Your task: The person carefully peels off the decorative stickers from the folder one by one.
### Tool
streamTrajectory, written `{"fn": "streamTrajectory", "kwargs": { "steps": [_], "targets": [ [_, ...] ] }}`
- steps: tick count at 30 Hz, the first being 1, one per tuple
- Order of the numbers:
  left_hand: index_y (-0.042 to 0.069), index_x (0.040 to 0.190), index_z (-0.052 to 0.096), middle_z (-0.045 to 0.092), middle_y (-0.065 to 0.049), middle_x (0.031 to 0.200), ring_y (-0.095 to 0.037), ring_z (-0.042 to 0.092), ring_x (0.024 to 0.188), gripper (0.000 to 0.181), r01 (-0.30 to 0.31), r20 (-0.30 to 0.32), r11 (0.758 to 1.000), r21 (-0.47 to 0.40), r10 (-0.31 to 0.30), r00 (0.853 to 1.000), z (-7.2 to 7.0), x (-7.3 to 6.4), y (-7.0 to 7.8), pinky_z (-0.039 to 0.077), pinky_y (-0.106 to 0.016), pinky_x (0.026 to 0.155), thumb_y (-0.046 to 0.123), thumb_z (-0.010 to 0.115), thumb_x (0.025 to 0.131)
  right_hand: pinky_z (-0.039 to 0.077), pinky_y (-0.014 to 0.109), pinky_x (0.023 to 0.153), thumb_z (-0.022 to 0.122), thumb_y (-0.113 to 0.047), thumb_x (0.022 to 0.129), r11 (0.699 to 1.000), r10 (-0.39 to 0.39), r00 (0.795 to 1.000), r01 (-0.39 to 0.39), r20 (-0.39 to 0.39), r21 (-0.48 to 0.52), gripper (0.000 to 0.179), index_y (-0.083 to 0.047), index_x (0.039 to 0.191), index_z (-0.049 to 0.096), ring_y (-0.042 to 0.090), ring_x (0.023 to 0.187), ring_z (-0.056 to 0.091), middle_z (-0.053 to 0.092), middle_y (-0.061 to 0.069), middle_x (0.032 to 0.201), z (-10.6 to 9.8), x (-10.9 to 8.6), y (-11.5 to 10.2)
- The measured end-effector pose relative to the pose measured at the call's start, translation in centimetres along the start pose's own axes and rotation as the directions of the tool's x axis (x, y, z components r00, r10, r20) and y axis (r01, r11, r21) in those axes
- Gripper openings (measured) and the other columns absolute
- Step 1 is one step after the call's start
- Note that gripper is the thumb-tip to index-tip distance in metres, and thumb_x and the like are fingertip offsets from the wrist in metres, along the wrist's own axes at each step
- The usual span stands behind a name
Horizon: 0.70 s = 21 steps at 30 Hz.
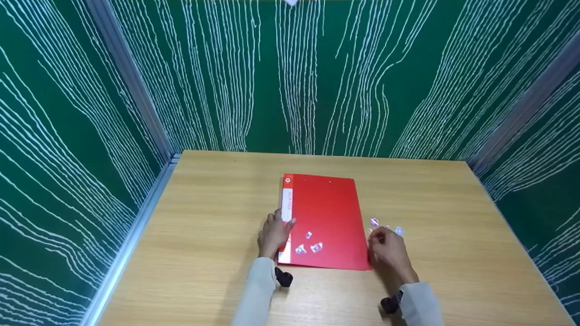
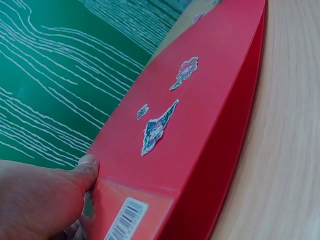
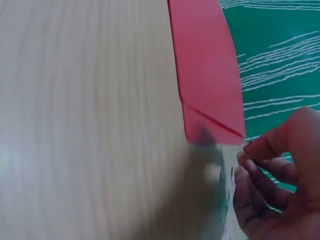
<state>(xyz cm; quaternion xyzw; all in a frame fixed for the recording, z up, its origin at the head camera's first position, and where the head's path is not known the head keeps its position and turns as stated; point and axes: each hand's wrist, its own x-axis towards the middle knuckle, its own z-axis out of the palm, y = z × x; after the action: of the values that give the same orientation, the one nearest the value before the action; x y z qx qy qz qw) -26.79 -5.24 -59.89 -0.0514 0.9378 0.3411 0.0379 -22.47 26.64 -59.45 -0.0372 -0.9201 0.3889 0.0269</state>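
Green panels covered in wavy white lines stand on three sides, joined by grey metal posts at the corners. Before them spreads a light wood-grain counter. Midway between its left and right edges lies a red file folder, one short end toward the far edge; at the near end, its covers part slightly.

Two forearms in pale sleeves reach in. At the folder's left edge is the left hand, thumb pressed on the cover and the other fingers bent around the spine, gripping it. Just beyond the folder's right edge, near its near corner, is the right hand, its fingers curled and the thumb and forefinger tips drawn together; whether they pinch anything is too small to tell.

Along the spine runs a printed strip with a barcode. Three shiny stickers sit on the cover toward its near-left corner: a pointed one, a flower and a tiny one. More loose stickers lie on the counter beside the right hand.
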Motion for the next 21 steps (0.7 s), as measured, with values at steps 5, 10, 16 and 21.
{"fn": "streamTrajectory", "kwargs": {
  "steps": [5, 10, 16, 21],
  "targets": [
    [0.012, 0.151, 0.037, 0.054, -0.015, 0.125, -0.031, 0.059, 0.108, 0.067, 0.002, 0.004, 1.0, -0.002, -0.002, 1.0, 0.0, 0.0, -0.1, 0.051, -0.051, 0.082, 0.051, 0.052, 0.099, 0.046, 0.023, 0.064, 0.062, -0.007, 0.087, 0.999, 0.014, 1.0, -0.014, -0.007, -0.03, 0.012, -0.001, 0.098, 0.065, 0.02, 0.079, 0.056, 0.067, 0.012, 0.089, -0.5, -0.2, 0.9],
    [0.013, 0.152, 0.036, 0.055, -0.014, 0.122, -0.027, 0.058, 0.102, 0.068, 0.007, 0.001, 1.0, -0.001, -0.007, 1.0, 0.1, 0.1, -0.2, 0.052, -0.048, 0.081, 0.051, 0.053, 0.099, 0.044, 0.023, 0.057, 0.059, -0.007, 0.091, 0.998, 0.052, 0.999, -0.052, 0.014, -0.022, 0.014, 0.0, 0.103, 0.063, 0.02, 0.078, 0.054, 0.063, 0.012, 0.09, -1.1, -0.6, 1.7],
    [0.013, 0.152, 0.036, 0.054, -0.013, 0.124, -0.026, 0.056, 0.103, 0.069, 0.02, 0.011, 1.0, -0.015, -0.02, 1.0, 0.1, 0.1, -0.2, 0.051, -0.048, 0.085, 0.052, 0.053, 0.098, 0.044, 0.022, 0.051, 0.055, -0.01, 0.098, 0.996, 0.082, 0.997, -0.082, 0.012, -0.024, 0.016, 0.0, 0.106, 0.064, 0.017, 0.071, 0.054, 0.063, 0.012, 0.088, -2.2, -1.1, 2.6],
    [0.011, 0.15, 0.037, 0.054, -0.015, 0.123, -0.029, 0.058, 0.105, 0.067, -0.007, -0.005, 1.0, -0.011, 0.007, 1.0, 0.0, 0.0, -0.1, 0.05, -0.05, 0.083, 0.05, 0.054, 0.098, 0.042, 0.025, 0.058, 0.059, -0.012, 0.097, 0.995, 0.061, 0.997, -0.064, -0.048, -0.079, 0.014, 0.0, 0.101, 0.066, 0.017, 0.071, 0.053, 0.066, 0.011, 0.085, -2.9, -1.3, 3.3]
  ]
}}
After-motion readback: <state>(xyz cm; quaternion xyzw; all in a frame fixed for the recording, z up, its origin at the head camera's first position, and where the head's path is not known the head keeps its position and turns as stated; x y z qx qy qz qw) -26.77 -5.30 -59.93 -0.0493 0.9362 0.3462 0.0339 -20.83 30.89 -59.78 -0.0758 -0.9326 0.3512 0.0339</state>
